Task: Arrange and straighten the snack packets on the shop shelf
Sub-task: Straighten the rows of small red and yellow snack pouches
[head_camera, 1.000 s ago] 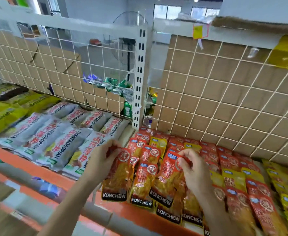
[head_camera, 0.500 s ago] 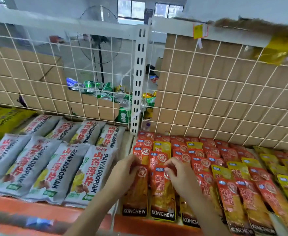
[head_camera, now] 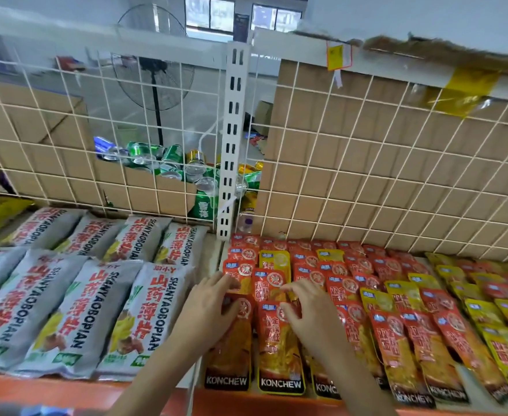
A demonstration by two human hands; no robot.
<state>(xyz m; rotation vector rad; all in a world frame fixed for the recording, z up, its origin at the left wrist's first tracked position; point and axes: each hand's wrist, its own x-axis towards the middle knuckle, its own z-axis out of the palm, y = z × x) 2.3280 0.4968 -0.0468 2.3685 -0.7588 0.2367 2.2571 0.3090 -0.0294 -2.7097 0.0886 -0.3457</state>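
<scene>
Head view.
Left hand point(head_camera: 207, 310): lying flat, fingers straight and spread, pressing on the front-row red packet point(head_camera: 231, 355) beneath it.
Right hand point(head_camera: 309, 316): reaching onto the neighbouring red packet point(head_camera: 279, 352), fingers bent, thumb and forefinger meeting its top edge; pinching or merely touching, cannot tell.
Grey packets point(head_camera: 144, 310): lying just left of the left hand.
Red and yellow packets point(head_camera: 396, 331): overlapping in rows right of the right hand.
Wire grid point(head_camera: 366, 187): standing beyond both hands, screening drink cans point(head_camera: 171, 157) piled behind.
</scene>
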